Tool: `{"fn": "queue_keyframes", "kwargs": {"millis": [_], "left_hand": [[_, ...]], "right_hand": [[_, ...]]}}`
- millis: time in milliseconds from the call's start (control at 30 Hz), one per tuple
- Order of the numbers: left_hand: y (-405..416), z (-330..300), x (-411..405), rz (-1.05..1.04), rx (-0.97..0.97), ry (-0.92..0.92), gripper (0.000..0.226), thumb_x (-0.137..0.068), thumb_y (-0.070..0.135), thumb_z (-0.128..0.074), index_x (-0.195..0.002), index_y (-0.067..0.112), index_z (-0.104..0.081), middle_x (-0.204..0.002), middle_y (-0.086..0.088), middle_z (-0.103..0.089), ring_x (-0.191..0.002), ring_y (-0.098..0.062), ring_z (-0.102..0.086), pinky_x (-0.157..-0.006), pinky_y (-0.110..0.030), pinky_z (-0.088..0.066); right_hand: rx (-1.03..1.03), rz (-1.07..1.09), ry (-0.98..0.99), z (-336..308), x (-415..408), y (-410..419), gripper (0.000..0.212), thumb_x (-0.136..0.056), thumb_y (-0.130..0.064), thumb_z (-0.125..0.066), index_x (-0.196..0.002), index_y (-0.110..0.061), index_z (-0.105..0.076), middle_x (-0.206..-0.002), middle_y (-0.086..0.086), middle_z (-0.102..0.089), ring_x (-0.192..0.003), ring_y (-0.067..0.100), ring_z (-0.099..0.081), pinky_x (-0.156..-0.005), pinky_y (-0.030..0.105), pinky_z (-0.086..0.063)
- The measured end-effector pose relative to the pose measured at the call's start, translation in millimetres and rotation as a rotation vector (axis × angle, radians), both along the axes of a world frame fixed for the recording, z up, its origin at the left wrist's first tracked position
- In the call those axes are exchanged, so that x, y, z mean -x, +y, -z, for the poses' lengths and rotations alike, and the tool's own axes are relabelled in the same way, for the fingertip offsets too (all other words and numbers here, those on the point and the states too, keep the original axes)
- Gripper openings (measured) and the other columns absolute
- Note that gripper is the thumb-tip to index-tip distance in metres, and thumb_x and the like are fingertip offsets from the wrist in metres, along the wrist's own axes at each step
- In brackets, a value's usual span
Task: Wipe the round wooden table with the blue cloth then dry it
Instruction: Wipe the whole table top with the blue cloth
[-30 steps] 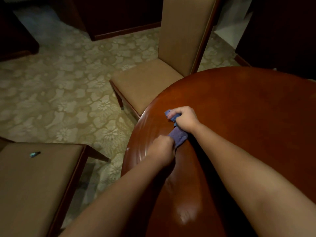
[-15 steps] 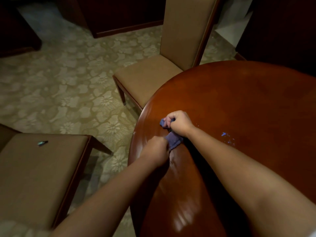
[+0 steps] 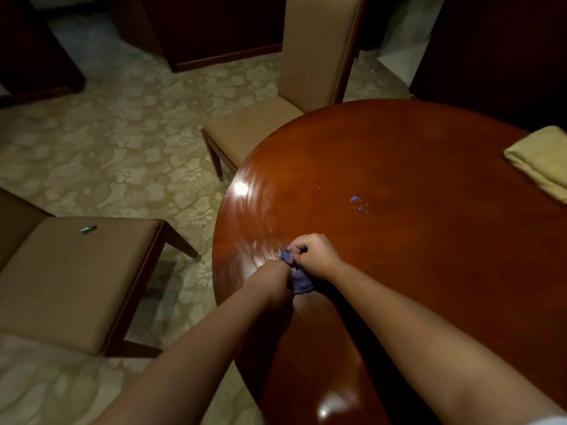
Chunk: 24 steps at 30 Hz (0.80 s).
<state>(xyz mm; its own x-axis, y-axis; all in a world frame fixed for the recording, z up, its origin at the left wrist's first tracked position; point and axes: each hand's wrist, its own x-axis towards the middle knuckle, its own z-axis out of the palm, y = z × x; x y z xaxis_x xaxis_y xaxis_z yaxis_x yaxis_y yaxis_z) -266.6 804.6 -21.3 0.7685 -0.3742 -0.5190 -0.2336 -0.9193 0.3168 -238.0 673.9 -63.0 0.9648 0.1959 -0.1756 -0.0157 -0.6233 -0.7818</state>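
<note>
Both hands clench the bunched blue cloth (image 3: 296,279) near the left edge of the round glossy wooden surface (image 3: 414,240): left hand (image 3: 274,285) grips its near end, right hand (image 3: 317,256) its far end. Folded yellow towel (image 3: 541,159) lies at the surface's far right edge; beige padded chair (image 3: 76,280) stands left, small dark object (image 3: 88,229) on its seat.

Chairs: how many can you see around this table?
2. One chair stands at the table's far left edge, backrest upright. The other chair sits lower left, apart from the table. More may be hidden out of view.
</note>
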Motion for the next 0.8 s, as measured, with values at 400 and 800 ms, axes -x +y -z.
{"fn": "queue_keyframes", "kwargs": {"millis": [400, 800], "left_hand": [[-1, -10, 63, -0.192, -0.220, -0.097, 0.027, -0.091, 0.003, -0.045, -0.113, 0.000, -0.060, -0.116, -0.018, -0.062, -0.107, -0.033, -0.061, -0.087, -0.036, -0.048], [-20, 9, 124, -0.418, 0.140, -0.386, 0.048, -0.095, 0.023, -0.042, -0.142, 0.013, -0.042, -0.146, -0.006, -0.037, -0.131, -0.023, -0.036, -0.105, -0.030, -0.031]], "right_hand": [[0.114, 0.086, 0.023, -8, 117, -36, 0.013, -0.091, -0.025, -0.059, -0.101, -0.023, -0.067, -0.112, 0.006, -0.059, -0.109, 0.020, -0.051, -0.076, 0.018, -0.028], [0.240, 0.004, -0.016, -21, 165, -46, 0.046, -0.086, -0.039, -0.065, -0.127, -0.018, -0.056, -0.125, 0.000, -0.052, -0.117, 0.016, -0.049, -0.091, 0.022, -0.034]]}}
